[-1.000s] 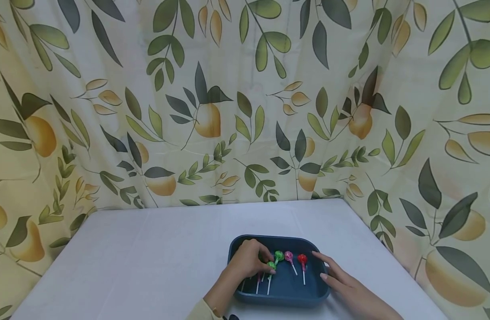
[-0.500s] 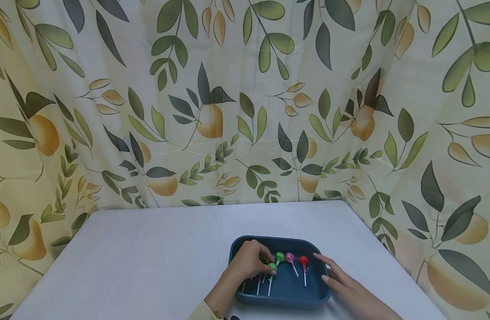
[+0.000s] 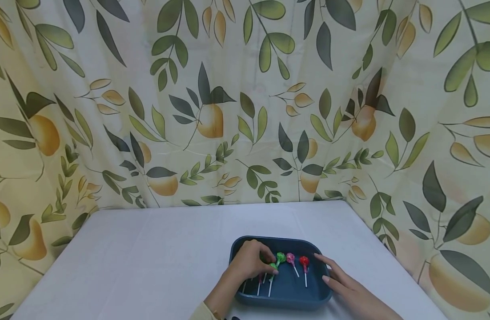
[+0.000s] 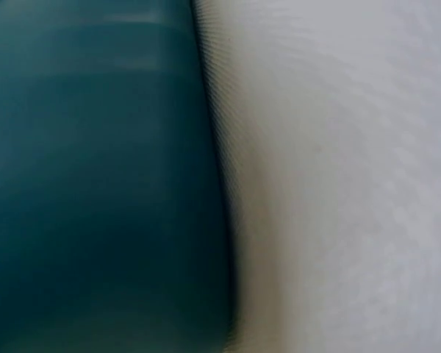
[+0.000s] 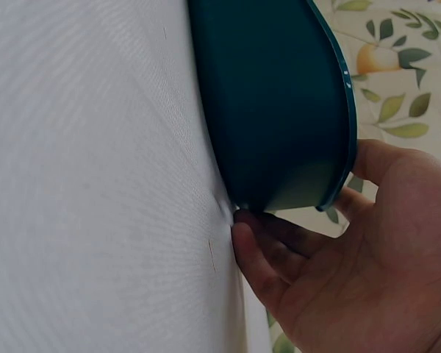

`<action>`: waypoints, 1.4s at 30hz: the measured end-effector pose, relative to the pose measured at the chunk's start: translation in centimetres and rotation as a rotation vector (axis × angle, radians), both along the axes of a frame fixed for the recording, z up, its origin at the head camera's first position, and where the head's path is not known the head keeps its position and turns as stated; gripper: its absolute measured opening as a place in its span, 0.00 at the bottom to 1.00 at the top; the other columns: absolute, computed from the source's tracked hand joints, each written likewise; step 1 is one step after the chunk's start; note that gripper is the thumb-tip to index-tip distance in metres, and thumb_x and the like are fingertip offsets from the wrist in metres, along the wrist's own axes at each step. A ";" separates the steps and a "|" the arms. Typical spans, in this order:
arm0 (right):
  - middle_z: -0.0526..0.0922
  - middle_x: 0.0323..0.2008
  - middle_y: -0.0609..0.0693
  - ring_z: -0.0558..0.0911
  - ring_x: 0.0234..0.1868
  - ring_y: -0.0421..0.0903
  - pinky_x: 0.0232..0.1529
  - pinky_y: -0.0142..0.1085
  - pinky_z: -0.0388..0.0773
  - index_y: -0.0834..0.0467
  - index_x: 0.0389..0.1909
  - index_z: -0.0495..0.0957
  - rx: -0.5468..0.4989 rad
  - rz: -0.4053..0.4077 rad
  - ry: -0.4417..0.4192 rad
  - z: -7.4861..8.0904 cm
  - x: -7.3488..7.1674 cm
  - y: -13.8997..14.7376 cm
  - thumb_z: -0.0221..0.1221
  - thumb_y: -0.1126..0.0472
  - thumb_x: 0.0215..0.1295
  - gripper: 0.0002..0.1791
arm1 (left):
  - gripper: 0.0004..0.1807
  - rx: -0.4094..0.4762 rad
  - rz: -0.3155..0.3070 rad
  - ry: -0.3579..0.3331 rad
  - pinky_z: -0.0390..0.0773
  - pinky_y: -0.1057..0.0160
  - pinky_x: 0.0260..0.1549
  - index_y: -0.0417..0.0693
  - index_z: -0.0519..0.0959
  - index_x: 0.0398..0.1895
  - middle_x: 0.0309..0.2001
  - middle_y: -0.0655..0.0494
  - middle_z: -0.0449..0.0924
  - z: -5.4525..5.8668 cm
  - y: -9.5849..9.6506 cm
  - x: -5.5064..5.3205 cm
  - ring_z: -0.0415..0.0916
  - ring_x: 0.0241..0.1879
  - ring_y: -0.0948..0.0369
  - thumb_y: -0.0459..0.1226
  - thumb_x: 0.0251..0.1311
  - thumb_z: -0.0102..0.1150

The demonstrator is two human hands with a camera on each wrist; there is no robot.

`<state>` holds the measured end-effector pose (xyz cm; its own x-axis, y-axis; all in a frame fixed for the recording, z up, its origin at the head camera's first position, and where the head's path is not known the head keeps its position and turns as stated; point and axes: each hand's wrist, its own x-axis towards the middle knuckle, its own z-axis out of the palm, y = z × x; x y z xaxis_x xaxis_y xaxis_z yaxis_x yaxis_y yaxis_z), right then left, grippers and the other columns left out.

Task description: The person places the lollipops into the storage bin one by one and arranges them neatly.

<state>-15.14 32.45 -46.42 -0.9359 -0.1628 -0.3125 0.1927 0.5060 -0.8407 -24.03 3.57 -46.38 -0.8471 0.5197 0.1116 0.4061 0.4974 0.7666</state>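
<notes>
A dark blue tray (image 3: 289, 304) stands near the table's front. My left hand (image 3: 248, 260) reaches over its left side, thumb and finger pinching a green lollipop (image 3: 273, 266) whose white stick points toward me. Beside it lie another green lollipop (image 3: 281, 258), a pink lollipop (image 3: 291, 258) and a red lollipop (image 3: 304, 261). More sticks (image 3: 259, 285) show below my left hand, which hides their heads. My right hand (image 3: 345, 284) touches the tray's right end with extended fingers. In the right wrist view, fingers (image 5: 259, 268) meet the tray wall (image 5: 279, 110) near its base.
White cloth covers the table (image 3: 157, 253), stretching far to the left of the tray. A curtain (image 3: 245, 169) printed with leaves and fruit hangs behind and at both sides. The left wrist view is blurred, with just tray wall (image 4: 95, 184) and white cloth (image 4: 367, 184).
Both hands and the lollipops keep their places. Only a slight shift of the head view shows.
</notes>
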 end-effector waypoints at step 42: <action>0.42 0.81 0.67 0.45 0.75 0.78 0.62 0.77 0.53 0.46 0.83 0.49 -0.012 0.020 -0.004 0.1 0.0 0.2 0.48 0.39 0.81 0.38 | 0.12 0.258 0.052 0.047 0.72 0.66 0.25 0.51 0.91 0.41 0.34 0.64 0.87 1.5 -1.6 0.1 0.72 0.24 0.66 0.38 0.53 0.81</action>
